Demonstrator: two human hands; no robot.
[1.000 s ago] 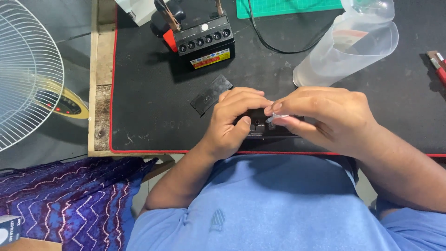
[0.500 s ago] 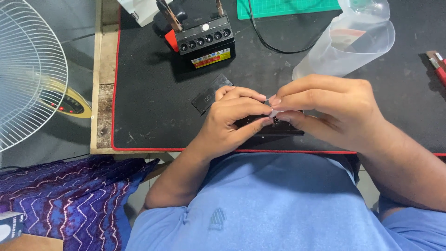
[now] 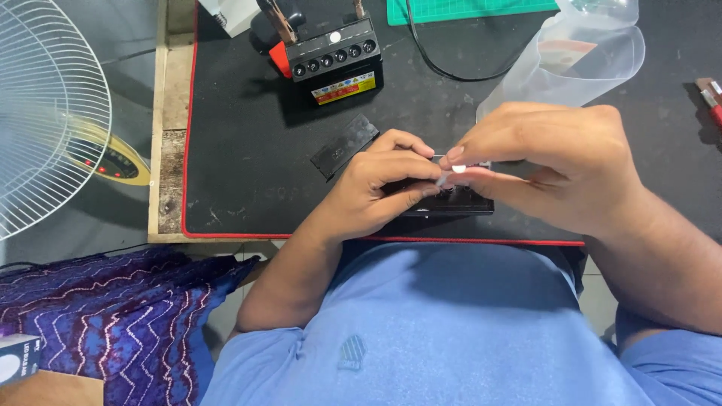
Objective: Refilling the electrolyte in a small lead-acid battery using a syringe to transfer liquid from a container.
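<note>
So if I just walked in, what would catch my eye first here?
Probably the two hands meeting mid-mat: the left hand and right hand pinch something tiny over a flat black device. Behind them stands a small black battery, and a white fan fills the left edge.

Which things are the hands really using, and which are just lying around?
In use:
left hand
right hand
flat black device under both hands
small thin piece pinched between the fingertips

Lying about:
black battery
black cover strip
clear plastic bag
fan
green cutting mat
</note>
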